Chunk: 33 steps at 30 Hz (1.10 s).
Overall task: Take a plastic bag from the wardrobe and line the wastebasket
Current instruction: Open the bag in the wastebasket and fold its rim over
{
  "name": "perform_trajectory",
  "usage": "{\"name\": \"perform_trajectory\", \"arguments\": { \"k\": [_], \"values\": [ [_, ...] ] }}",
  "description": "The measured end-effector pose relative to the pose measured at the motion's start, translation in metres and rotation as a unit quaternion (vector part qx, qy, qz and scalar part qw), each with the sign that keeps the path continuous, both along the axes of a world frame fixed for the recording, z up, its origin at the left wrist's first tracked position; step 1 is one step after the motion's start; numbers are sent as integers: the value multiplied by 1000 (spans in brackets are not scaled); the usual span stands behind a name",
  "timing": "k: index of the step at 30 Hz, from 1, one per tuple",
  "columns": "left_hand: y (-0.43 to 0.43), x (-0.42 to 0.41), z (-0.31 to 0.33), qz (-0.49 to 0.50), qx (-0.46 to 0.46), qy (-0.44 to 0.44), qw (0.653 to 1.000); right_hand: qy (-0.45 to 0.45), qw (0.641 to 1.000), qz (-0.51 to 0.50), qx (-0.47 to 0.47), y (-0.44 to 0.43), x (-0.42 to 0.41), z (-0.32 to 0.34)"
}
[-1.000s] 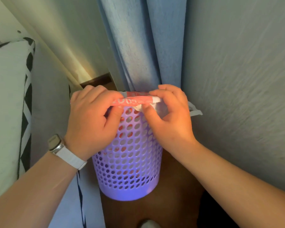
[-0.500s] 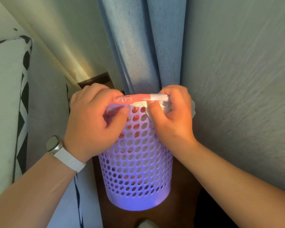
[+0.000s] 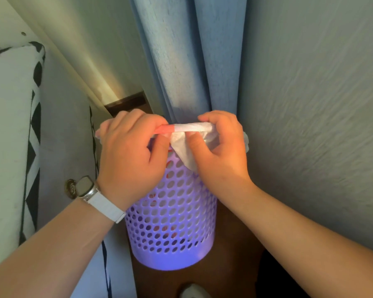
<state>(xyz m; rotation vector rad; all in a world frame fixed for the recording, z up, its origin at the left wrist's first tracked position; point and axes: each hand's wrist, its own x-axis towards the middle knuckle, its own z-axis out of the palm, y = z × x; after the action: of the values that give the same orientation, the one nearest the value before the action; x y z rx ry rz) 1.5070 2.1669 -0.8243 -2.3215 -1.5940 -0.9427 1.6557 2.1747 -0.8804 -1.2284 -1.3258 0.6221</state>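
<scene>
A purple perforated wastebasket [image 3: 172, 222] stands on the dark wooden floor, in the middle of the view. A white plastic bag with red print [image 3: 184, 145] is stretched taut over the basket's near rim, and more of it shows through the holes. My left hand [image 3: 131, 160] grips the red part of the bag's edge at the rim's left side. My right hand [image 3: 220, 151] pinches the white part at the rim's right side. Both hands hide the basket's opening.
A blue curtain [image 3: 181, 61] hangs right behind the basket. A grey textured wall [image 3: 310, 104] stands close on the right. At the left is a bed with a black-and-white patterned sheet [image 3: 13, 136]. A small round brass object [image 3: 70, 188] sits beside my watch.
The hands have pulled a little apart along the rim, drawing the bag's edge tighter. More white bag now folds down over the basket's outside under my right hand.
</scene>
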Motion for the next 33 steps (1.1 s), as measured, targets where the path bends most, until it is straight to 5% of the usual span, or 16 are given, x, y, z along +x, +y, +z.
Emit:
{"name": "perform_trajectory", "arguments": {
  "k": [12, 20, 33],
  "values": [
    [7, -12, -2, -54, -6, -62, 997, 51, 998, -24, 15, 13, 15, -21],
    [-6, 5, 1, -30, -20, 57, 998, -20, 998, -40, 40, 8, 10, -5],
    [2, -5, -2, 7, -19, 39, 999, -50, 998, 32, 25, 2, 6, -7]
  ]
}}
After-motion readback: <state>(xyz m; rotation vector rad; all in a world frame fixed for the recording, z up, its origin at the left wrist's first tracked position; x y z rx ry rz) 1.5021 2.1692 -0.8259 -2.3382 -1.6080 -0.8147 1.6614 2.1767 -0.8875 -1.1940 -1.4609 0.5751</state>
